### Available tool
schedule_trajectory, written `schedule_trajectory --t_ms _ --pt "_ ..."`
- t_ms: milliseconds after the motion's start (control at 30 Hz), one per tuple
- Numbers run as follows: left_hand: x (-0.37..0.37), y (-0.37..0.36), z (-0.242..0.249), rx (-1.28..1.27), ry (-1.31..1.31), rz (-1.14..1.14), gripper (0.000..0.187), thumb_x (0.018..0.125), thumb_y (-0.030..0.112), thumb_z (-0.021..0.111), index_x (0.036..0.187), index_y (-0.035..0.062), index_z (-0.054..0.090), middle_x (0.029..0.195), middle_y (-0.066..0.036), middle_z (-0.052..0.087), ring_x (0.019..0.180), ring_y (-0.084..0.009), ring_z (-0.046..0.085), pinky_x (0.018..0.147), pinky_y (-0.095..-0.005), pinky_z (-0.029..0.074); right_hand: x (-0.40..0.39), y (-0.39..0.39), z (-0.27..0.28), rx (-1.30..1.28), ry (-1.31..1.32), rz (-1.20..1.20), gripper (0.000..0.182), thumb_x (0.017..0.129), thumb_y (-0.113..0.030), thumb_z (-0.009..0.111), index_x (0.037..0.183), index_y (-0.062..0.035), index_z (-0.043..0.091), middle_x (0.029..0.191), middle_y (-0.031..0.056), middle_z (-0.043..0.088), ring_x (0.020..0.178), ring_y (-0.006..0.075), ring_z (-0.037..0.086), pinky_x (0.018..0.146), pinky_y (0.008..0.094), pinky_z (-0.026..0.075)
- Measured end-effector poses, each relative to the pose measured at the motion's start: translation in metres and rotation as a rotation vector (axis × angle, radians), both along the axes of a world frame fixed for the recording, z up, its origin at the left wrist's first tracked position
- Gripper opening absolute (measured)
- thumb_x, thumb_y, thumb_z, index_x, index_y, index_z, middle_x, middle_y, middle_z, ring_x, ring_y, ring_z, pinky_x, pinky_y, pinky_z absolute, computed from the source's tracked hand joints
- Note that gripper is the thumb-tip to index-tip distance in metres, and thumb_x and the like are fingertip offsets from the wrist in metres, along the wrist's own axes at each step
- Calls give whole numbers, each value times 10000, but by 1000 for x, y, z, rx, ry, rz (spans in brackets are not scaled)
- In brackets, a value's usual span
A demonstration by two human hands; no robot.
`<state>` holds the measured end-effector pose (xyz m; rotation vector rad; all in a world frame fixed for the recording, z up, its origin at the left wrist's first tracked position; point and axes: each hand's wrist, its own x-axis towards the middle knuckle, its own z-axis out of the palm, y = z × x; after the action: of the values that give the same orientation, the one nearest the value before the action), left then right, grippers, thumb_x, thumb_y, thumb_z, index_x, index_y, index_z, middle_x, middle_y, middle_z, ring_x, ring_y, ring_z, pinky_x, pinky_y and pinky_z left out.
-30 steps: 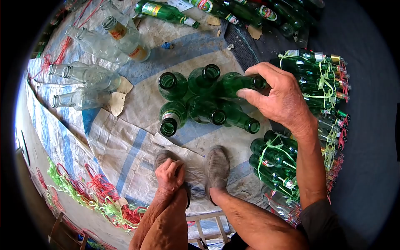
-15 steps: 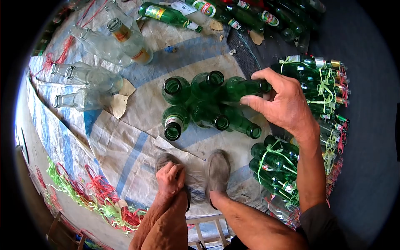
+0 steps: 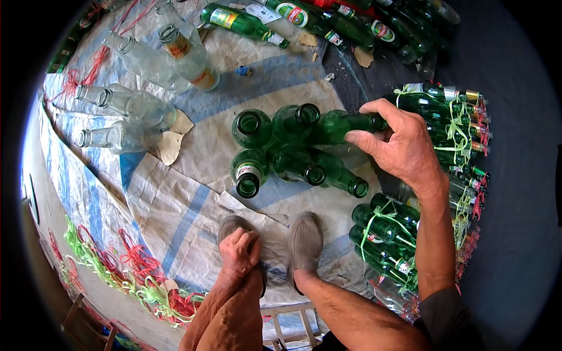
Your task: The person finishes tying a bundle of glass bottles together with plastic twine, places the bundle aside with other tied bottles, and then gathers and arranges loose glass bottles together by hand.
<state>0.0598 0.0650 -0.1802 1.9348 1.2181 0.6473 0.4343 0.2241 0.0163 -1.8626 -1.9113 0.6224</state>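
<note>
Several green bottles stand close together in two rows on the tarp, among them a labelled green bottle [image 3: 249, 169] at the front left. My right hand [image 3: 404, 143] is at the back right green bottle [image 3: 339, 126], its thumb and fingers curved around the neck, partly hiding the mouth. Beside that one, the front right green bottle [image 3: 342, 171] leans outward, untouched. My left hand [image 3: 239, 251] rests by my knee above the left shoe, fingers curled in; whether anything small is in them is hidden.
Clear glass bottles [image 3: 140, 108] stand at the upper left. Loose green bottles [image 3: 240, 22] lie along the top. Bundles of green bottles tied with string [image 3: 389, 228] are at the right. Red and green string [image 3: 146, 275] lies at the lower left, and a stool [image 3: 290, 324] is below me.
The view has shifted slightly, so the bottles appear a little further right. My right hand stays at the same bottle's neck, and my left hand has not moved.
</note>
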Motion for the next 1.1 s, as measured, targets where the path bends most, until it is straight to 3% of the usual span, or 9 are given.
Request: schedule_trajectory --t_ms 267,567,767,1100 --pt "0 0 -2 2 -2 -2 189 800 19 809 968 78 747 813 -100 653 685 -322 669 607 -409 545 -2 0 -5 105 -71 74 240 915 -179 841 1033 -27 697 683 166 654 612 341 674 565 420 507" --pt "1 0 -2 36 12 2 187 782 39 828 941 93 746 799 -73 653 677 -289 678 610 -391 548 4 1 -4 49 -22 75 328 876 -211 902 1062 -22 708 686 135 657 568 204 636 552 358 505" --pt "0 0 -2 17 23 2 183 786 45 832 940 97 749 794 -69 651 677 -287 680 614 -389 551 4 1 3 -62 35 28 399 842 -245 942 1083 -22 714 713 143 688 587 190 665 567 343 530" --pt "1 2 3 18 14 6 188 786 42 833 947 91 750 795 -77 645 676 -299 677 615 -398 550 6 4 4 -34 -21 48 463 825 -275 960 1121 -19 712 756 164 706 611 220 686 599 363 553"
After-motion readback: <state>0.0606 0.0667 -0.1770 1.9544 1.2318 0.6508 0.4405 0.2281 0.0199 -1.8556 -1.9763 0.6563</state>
